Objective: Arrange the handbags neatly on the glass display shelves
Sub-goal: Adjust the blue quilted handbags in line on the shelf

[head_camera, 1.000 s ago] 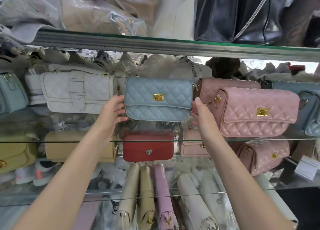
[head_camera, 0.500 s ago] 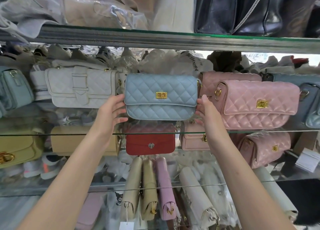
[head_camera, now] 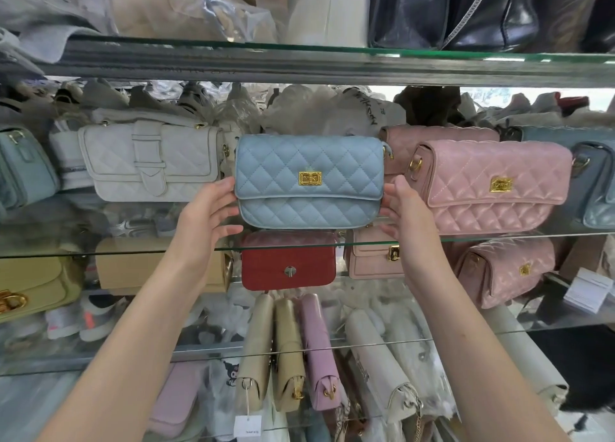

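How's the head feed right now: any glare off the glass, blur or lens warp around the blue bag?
Head view: the blue bag is sharp and evenly lit at centre. Head view: wide-angle warp bows the top shelf edge. Head view: the glass shelf under the bag hazes the top of the red bag below, and the corners go soft.

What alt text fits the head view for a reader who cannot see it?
A left hand and a right hand steady a light blue quilted handbag by its ends on a glass shelf, between a white quilted bag and a pink quilted bag. A red bag stands on the shelf below.
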